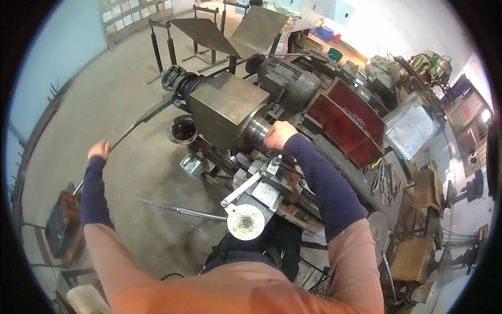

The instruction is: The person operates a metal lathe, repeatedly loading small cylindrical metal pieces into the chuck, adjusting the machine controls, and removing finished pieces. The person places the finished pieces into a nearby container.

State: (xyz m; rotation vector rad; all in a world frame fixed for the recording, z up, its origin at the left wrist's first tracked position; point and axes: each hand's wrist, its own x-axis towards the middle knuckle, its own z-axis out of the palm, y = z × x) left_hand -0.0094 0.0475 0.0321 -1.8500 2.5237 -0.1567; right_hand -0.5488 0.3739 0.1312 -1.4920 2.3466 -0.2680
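My left hand is closed round the outer end of a long metal lever. That lever runs up to the black-collared left end of a small lathe's headstock. At the other side of the headstock, my right hand is closed against the front of the shiny round spindle nose. Whatever its fingers hold is hidden behind the hand. Below my right wrist sits the tool post on the cross slide. Nearer to me are a flat crank arm and a pale round dial.
A motor and a red-brown metal tray with shavings lie behind the lathe. Several wrenches rest on the right. A long metal handle sticks out left of the dial. A dark box stands at far left.
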